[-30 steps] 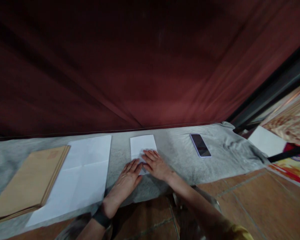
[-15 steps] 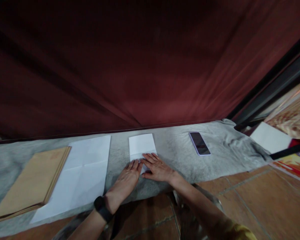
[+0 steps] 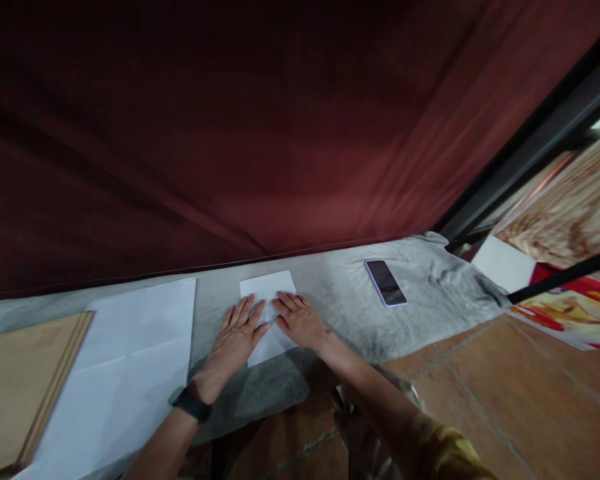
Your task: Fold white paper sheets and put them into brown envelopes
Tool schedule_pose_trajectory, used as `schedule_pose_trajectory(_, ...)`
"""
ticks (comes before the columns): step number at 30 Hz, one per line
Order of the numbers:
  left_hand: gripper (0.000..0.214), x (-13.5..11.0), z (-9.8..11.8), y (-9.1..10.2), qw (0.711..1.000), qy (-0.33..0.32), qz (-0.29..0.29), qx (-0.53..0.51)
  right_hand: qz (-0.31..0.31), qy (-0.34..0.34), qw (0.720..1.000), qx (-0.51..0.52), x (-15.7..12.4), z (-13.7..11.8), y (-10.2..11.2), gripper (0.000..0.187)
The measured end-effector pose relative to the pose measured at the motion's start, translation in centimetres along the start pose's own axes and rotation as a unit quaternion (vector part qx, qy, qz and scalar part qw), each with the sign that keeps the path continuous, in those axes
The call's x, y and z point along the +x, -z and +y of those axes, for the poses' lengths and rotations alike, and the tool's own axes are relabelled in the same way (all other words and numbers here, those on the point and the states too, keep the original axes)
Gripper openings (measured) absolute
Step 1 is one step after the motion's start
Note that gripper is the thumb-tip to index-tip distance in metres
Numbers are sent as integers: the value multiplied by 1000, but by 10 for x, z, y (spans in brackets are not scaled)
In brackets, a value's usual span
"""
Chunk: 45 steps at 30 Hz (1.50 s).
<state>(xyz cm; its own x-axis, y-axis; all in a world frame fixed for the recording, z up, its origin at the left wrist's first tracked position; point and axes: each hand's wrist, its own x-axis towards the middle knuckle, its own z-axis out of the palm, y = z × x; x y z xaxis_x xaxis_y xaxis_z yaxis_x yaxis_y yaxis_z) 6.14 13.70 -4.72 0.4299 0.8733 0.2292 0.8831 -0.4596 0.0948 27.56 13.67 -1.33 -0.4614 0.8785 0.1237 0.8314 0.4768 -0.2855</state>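
Note:
A small white sheet of folded paper lies on the grey cloth in front of me. My left hand rests flat on its left side, fingers spread, thumb pointing inward over the sheet. On the right side, my right hand presses down with its fingers stretched out. Between the two hands, part of the paper shows. A dark watch is on my left wrist.
Left of my hands lie large white sheets with crease lines, partly under a stack of brown envelopes. A phone sits to the right on the grey cloth. A dark red curtain hangs behind. Tiled floor lies below.
My hands have moved apart, the left one outward, and now lie flatter on the paper. More of the paper's near part shows. The view has turned slightly right.

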Motion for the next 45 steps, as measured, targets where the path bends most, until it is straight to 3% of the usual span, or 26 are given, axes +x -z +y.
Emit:
schedule_pose_trajectory(6,58,-8,-8,3,999,-18,-30,1,-26,12,1000,-6,-10,1,4,52)
schedule_pose_trajectory(12,51,-14,-21,6,997,-41,-71,-15,-79,103,992,0,-38,-16,11,71)
schedule_pose_trajectory(17,63,-16,-23,16,994,-43,-89,-50,-77,136,988,-18,-46,-18,14,59)
schedule_pose_trajectory(22,72,-13,-15,36,983,-9,-144,-116,-58,133,989,-30,-47,-18,13,45)
schedule_pose_trajectory(28,69,-11,-22,42,975,-1,-144,-171,-92,163,982,-8,-49,-16,19,49)
schedule_pose_trajectory(32,71,-15,-25,44,973,-13,-142,-184,-109,146,983,5,-48,-7,26,52)
schedule_pose_trajectory(39,75,-22,-28,54,968,-37,-150,-196,-106,134,985,23,-49,-2,29,55)
schedule_pose_trajectory(45,59,-26,-18,67,975,-87,-132,-155,-84,141,986,-3,-50,-12,21,47)
